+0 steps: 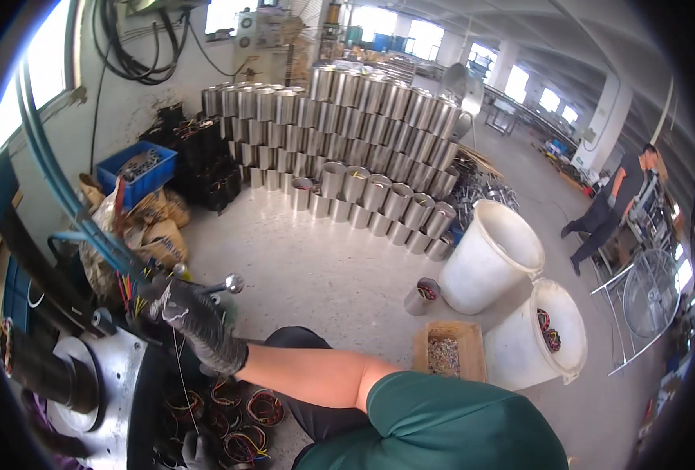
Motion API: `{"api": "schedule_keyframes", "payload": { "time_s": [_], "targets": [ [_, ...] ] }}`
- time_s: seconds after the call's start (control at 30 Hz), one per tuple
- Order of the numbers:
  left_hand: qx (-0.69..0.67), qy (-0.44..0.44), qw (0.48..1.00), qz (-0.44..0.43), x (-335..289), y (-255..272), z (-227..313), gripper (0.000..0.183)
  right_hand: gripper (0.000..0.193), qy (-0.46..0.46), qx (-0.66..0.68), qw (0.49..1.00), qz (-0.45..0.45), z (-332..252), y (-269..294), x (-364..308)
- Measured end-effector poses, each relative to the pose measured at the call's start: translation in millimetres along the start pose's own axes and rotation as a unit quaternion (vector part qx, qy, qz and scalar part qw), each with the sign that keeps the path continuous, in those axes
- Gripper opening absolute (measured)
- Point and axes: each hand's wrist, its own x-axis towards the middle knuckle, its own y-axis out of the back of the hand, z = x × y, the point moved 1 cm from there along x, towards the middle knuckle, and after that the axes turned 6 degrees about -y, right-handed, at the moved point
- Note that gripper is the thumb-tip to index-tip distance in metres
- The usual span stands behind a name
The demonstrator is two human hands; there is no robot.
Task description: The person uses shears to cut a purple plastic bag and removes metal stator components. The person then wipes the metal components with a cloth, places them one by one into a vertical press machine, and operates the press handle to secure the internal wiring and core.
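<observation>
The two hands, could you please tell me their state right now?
Left hand: partly visible; cannot be told.
Right hand: near the metal ball knob; grip cannot be told.

Both gloves, right (210, 333) and left (198, 452), are dark grey. Sleeve (457, 419) is dark green. Coils (265, 407) mix red, yellow, black. Cylinders (367, 141) silver, tubs (472, 270) off-white, crate (133, 188) blue, box (472, 352) tan.

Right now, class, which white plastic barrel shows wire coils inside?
The nearer barrel, right of the open box: wire coils show; none visible in the farther barrel.
</observation>
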Motion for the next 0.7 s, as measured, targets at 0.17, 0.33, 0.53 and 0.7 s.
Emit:
{"api": "schedule_keyframes", "payload": {
  "time_s": [0.17,0.33,0.53,0.7],
  "targets": [
    [0.182,-0.033,0.98,0.075,-10.0,-2.6,42.1,0.024,0.044,0.161,-0.369,0.915,-0.017,-32.0,28.3,3.2],
    [0.251,-0.256,0.925,0.123,-12.9,-19.7,83.4,0.019,0.074,0.119,-0.463,0.853,-0.209,29.7,22.0,-38.2],
    [0.472,-0.416,0.711,0.316,23.7,-11.5,71.8,0.021,0.051,-0.178,-0.343,0.843,-0.375,158.4,-12.3,-140.3],
    [0.361,-0.211,0.852,0.315,42.8,38.7,38.0,0.027,0.037,-0.151,-0.398,0.783,-0.453,187.0,-17.4,-161.8]
  ]
}}
